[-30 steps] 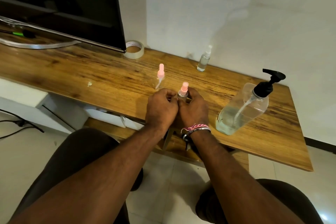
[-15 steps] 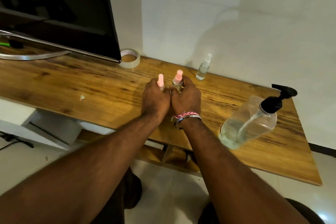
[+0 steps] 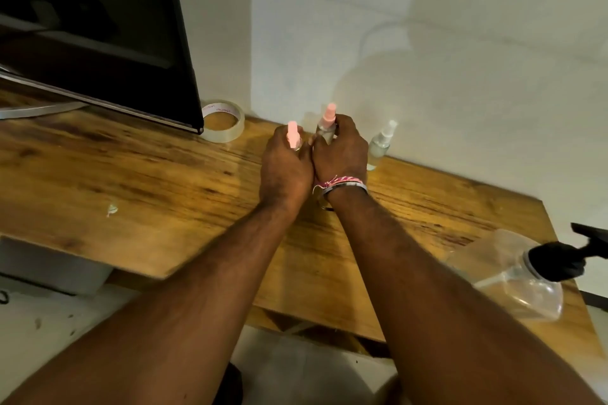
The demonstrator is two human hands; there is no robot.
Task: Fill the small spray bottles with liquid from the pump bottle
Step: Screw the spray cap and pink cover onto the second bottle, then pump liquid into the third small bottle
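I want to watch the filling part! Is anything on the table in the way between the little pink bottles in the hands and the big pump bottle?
Nothing visible is. The left hand and right hand each hold a pink-topped spray bottle near the wall. Between them and the pump bottle lies bare wooden table; only the person's own right forearm crosses that stretch.

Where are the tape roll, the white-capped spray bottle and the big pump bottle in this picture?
tape roll (image 3: 223, 128): head view, on its clear outer band.
white-capped spray bottle (image 3: 378, 148): head view, on its clear body.
pump bottle (image 3: 513, 276): head view, on its clear body below the black pump.
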